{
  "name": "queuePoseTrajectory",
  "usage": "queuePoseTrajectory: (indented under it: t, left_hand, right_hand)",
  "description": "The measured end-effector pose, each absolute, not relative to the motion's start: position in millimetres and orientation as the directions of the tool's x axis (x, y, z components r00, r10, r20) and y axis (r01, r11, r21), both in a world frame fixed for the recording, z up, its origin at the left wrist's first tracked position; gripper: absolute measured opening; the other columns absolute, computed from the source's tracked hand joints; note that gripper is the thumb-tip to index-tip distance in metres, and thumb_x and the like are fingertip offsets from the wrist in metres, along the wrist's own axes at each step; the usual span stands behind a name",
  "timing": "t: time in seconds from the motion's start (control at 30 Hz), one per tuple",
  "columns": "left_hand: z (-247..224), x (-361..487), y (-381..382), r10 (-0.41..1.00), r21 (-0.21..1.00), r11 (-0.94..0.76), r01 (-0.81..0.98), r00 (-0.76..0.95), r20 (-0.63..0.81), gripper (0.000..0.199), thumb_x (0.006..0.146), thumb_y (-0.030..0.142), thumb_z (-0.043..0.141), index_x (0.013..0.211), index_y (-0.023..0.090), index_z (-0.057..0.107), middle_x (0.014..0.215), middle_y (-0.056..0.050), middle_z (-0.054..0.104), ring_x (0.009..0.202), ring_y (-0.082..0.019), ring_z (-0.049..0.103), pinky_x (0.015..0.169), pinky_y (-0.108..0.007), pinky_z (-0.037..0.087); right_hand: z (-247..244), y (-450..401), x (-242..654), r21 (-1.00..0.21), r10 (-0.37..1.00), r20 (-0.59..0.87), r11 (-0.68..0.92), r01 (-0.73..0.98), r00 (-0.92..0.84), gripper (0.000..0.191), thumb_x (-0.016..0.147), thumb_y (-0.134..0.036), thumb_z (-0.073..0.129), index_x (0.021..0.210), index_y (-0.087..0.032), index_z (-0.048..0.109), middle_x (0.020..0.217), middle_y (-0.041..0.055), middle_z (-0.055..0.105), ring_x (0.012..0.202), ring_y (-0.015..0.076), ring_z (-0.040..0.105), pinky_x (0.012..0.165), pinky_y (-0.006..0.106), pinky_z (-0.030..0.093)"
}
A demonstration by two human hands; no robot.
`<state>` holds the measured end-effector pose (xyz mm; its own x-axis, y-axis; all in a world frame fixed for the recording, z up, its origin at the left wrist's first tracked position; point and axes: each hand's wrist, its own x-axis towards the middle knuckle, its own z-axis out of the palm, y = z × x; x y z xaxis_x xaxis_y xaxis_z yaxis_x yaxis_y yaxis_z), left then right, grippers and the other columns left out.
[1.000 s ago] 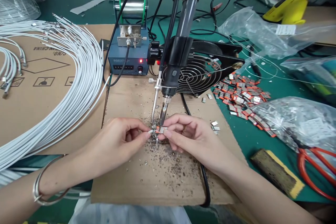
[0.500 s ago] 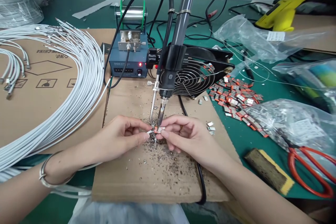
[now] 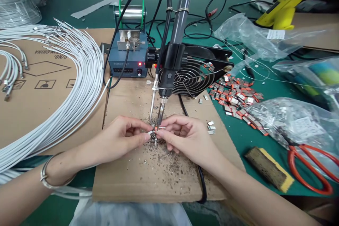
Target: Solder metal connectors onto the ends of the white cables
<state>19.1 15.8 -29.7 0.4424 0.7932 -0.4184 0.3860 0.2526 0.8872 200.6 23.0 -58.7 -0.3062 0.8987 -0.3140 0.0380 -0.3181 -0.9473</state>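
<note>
My left hand (image 3: pixel 123 135) pinches the white cable (image 3: pixel 150 132) close to its end, between thumb and index finger. Opposite it, my right hand (image 3: pixel 186 132) is closed on a small USB connector (image 3: pixel 156 129) with an orange body and a metal shell, mostly covered by the fingers. The cable's end meets the orange part. Directly above, the tip of a clamped soldering iron (image 3: pixel 161 111) points down at this spot; whether it touches is too small to tell. A thin solder feed tube (image 3: pixel 153 104) comes down beside the iron.
Solder bits litter the cardboard (image 3: pixel 127 183). White cables (image 3: pixel 87 77) curve along the left. Behind stand a blue solder feeder (image 3: pixel 127 60) and a fan (image 3: pixel 185 77). To the right lie piled connectors (image 3: pixel 235 95), a sponge (image 3: pixel 267 169), red-handled scissors (image 3: pixel 293 169) and plastic bags (image 3: pixel 291 120).
The connector has turned from its broad face to nearly edge-on in my right hand, whose thumb has shifted left. My left hand stays almost still. The whole view has slid slightly.
</note>
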Motion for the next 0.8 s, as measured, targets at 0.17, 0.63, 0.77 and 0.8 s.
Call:
queuePoseTrajectory:
  t: [0.17,0.63,0.77,0.8]
  left_hand:
    - [-28.6,17.8,16.7,0.786,0.886,0.257,0.385,0.450,-0.423,0.028,0.082,0.030,0.053,0.100,0.012,0.064,0.049,0.008,0.040,0.036,-0.003,0.034,0.032,-0.014,0.028]
    - [-23.1,18.3,17.2,0.767,0.872,0.369,0.321,0.424,-0.481,0.029,0.080,0.031,0.055,0.100,0.012,0.064,0.051,0.006,0.046,0.037,-0.004,0.034,0.033,-0.014,0.027]
    - [-22.4,18.1,17.1,0.773,0.867,0.363,0.342,0.409,-0.485,0.032,0.079,0.034,0.056,0.101,0.012,0.065,0.052,0.004,0.049,0.036,-0.004,0.035,0.032,-0.016,0.028]
    - [-22.3,18.1,17.0,0.775,0.867,0.362,0.342,0.407,-0.484,0.032,0.079,0.034,0.056,0.101,0.012,0.065,0.051,0.004,0.049,0.036,-0.004,0.036,0.032,-0.016,0.028]
  right_hand:
    - [-54.0,23.0,205.2,-0.932,0.865,-0.326,-0.361,-0.021,-0.382,0.021,0.065,-0.030,0.072,0.078,-0.015,0.064,0.058,-0.0009,0.062,0.041,0.0050,0.052,0.036,0.014,0.040]
    - [-49.3,24.2,207.3,-0.907,0.849,-0.307,-0.398,-0.138,-0.430,0.016,0.067,-0.026,0.072,0.077,-0.016,0.064,0.063,0.0005,0.068,0.042,0.0037,0.049,0.039,0.014,0.039]
    - [-47.3,24.4,206.7,-0.912,0.851,-0.301,-0.389,-0.131,-0.431,0.014,0.067,-0.025,0.072,0.076,-0.017,0.065,0.062,0.0009,0.068,0.043,0.0043,0.047,0.040,0.015,0.038]
    - [-47.1,24.3,206.4,-0.913,0.852,-0.301,-0.387,-0.128,-0.428,0.014,0.067,-0.025,0.071,0.076,-0.017,0.065,0.061,0.0007,0.067,0.043,0.0044,0.047,0.040,0.015,0.038]
